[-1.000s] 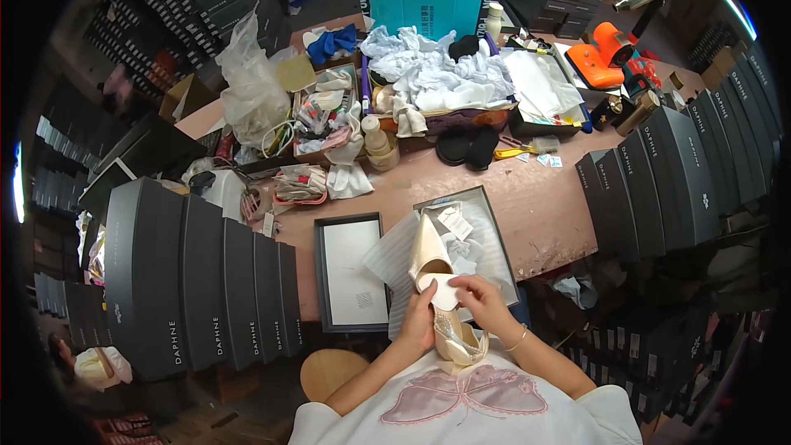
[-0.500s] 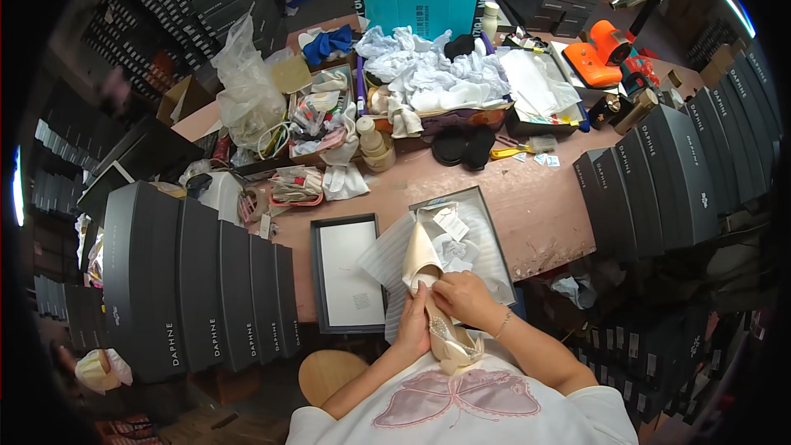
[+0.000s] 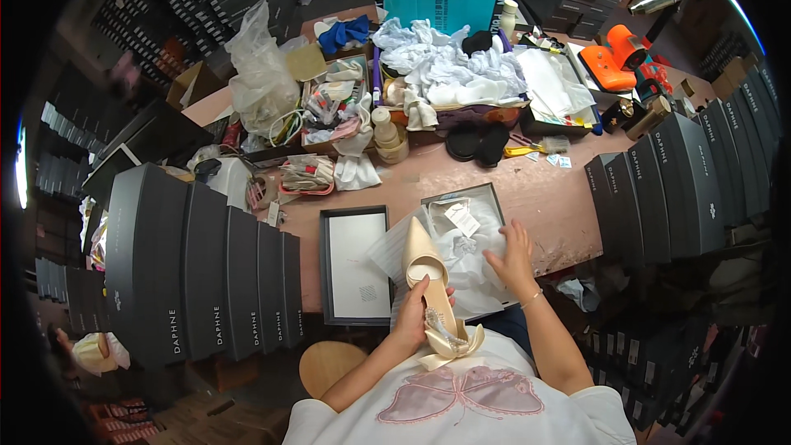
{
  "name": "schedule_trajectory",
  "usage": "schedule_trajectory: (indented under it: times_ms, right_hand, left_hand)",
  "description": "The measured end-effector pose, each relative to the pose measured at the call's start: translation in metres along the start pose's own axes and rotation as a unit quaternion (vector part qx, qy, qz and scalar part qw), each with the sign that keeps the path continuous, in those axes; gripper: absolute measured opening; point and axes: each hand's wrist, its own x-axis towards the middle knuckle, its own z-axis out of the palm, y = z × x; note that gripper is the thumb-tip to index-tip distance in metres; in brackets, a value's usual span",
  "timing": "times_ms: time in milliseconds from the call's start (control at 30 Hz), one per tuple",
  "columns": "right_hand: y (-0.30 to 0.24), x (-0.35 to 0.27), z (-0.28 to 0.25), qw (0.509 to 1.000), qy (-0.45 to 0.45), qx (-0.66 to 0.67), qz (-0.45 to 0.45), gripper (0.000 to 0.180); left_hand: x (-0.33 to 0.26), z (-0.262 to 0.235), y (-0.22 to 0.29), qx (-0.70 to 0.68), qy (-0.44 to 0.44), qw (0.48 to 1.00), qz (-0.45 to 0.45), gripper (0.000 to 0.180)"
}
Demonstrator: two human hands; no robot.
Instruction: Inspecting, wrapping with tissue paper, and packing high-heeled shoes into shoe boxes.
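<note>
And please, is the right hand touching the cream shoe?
Apart. The head view plainly shows white paper between the right hand and the cream shoe.

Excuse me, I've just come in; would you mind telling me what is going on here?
A person's left hand holds a cream pointed shoe close to the body. The right hand is open and holds nothing, by the right edge of an open box with white tissue inside. A shallow dark-edged tray lies to its left.
</note>
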Motion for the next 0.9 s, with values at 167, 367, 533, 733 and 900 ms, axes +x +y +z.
schedule_trajectory:
  times_ms: [167,367,533,733,900]
  right_hand:
    - [0.007,0.000,0.020,0.990,0.019,-0.128,-0.052,0.028]
    - [-0.094,-0.009,-0.044,0.967,-0.153,0.200,-0.042,0.024]
    - [-0.117,-0.002,0.013,0.938,-0.024,-0.025,-0.345,0.030]
    - [-0.082,0.012,-0.010,0.972,-0.101,0.107,-0.183,0.025]
    - [-0.011,0.017,0.057,0.960,-0.220,-0.157,-0.072,0.031]
  left_hand:
    - [0.003,0.005,-0.006,0.026,0.002,1.000,-0.009,0.046]
    - [-0.004,0.013,-0.005,-0.016,0.005,0.999,0.040,0.060]
    - [-0.005,0.013,-0.030,-0.032,-0.116,0.993,0.012,0.053]
    - [-0.018,-0.001,-0.009,0.031,0.038,0.999,0.012,0.060]
    - [-0.016,0.007,-0.008,0.054,0.055,0.997,-0.009,0.065]
